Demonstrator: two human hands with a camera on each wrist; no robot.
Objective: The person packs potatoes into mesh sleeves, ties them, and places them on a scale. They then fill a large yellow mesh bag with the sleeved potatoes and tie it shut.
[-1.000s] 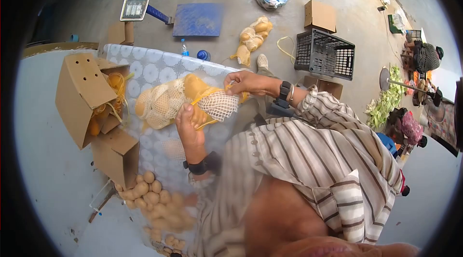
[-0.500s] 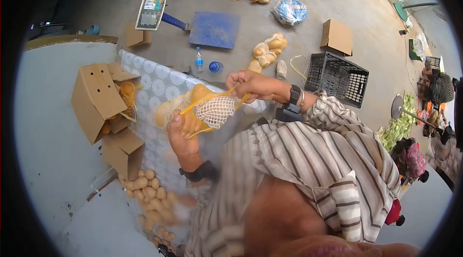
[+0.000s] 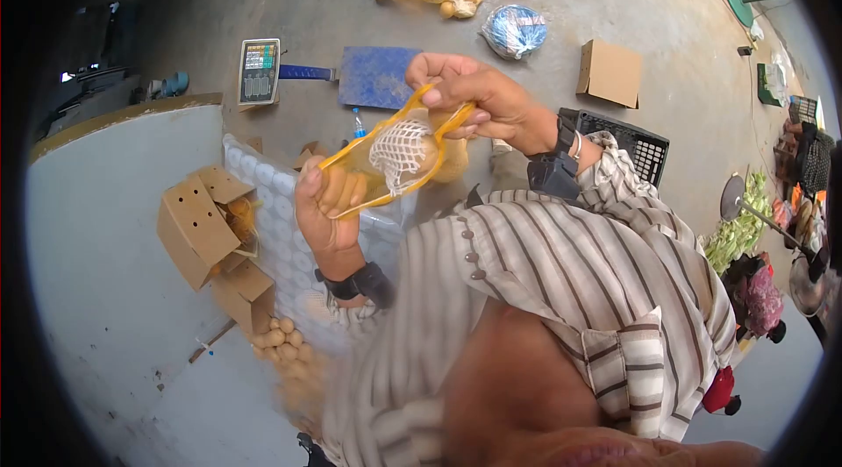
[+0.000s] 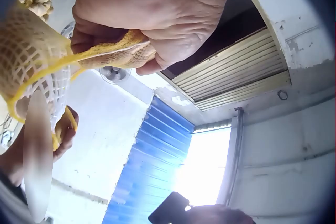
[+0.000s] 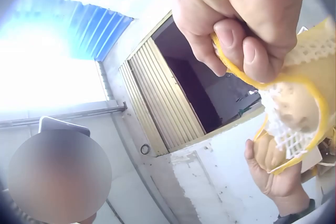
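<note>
Both hands had moved the net bag [image 3: 364, 154] away from the cloth-covered worktop [image 3: 279, 195], where its filled part had lain, and its yellow-edged mouth had been drawn wider. A white foam net [image 3: 397, 154] showed inside the opening. The wider mouth left the contents exposed between the hands, and the bag's weight now seemed to hang from their grip rather than rest on the worktop.

The left hand [image 3: 329, 204] grasped one side of the bag, its fingers inside the mesh and its thumb outside. The right hand [image 3: 491, 107] was clenched round the opposite part of the yellow edge.

The bag was held up in front of the striped shirt [image 3: 561, 265], near the worktop's edge. On the worktop's far side, the cartons [image 3: 197, 221] stood against the pale wall [image 3: 96, 265], leaving less room on the left hand's side. Beyond the right hand, open floor [image 3: 535, 77] ran between the blue scale platform [image 3: 373, 77] and a carton, with a black crate [image 3: 645, 151] near the right wrist in the head view.
</note>
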